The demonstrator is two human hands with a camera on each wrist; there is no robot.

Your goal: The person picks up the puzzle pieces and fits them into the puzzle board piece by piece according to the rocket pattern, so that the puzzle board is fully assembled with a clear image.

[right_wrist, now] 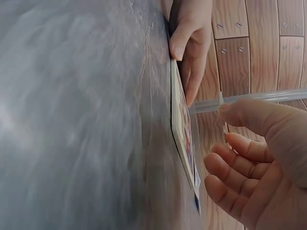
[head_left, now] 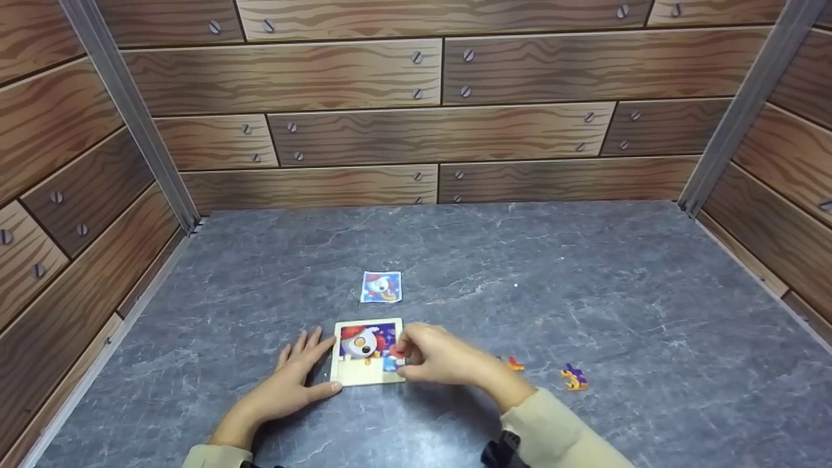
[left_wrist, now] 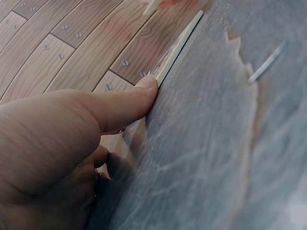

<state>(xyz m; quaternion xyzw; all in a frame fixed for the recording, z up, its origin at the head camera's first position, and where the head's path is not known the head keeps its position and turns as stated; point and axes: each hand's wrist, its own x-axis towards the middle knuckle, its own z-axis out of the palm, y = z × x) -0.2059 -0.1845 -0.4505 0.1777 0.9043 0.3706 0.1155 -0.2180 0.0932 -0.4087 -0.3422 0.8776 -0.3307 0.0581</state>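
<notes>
A square jigsaw puzzle in a pale wooden tray (head_left: 361,377) lies on the table, with a white-faced cartoon figure in red showing in its upper part. The lower left of the tray is bare wood. My left hand (head_left: 290,380) rests at its left side, fingers spread, and the thumb (left_wrist: 144,93) touches the near corner. Over the right edge, my right hand (head_left: 439,356) pinches a thin puzzle piece (right_wrist: 221,97), seen edge-on between thumb and fingers in the right wrist view. A blue-and-red patch (head_left: 392,363) shows beside the right fingertips in the head view.
A small picture card (head_left: 381,287) with the same cartoon lies beyond the tray. To the right are a purple-and-orange puzzle piece (head_left: 574,377) and a red-orange one (head_left: 515,363), partly behind the right wrist. Wood-patterned walls (head_left: 416,136) enclose the grey marbled table (head_left: 617,292).
</notes>
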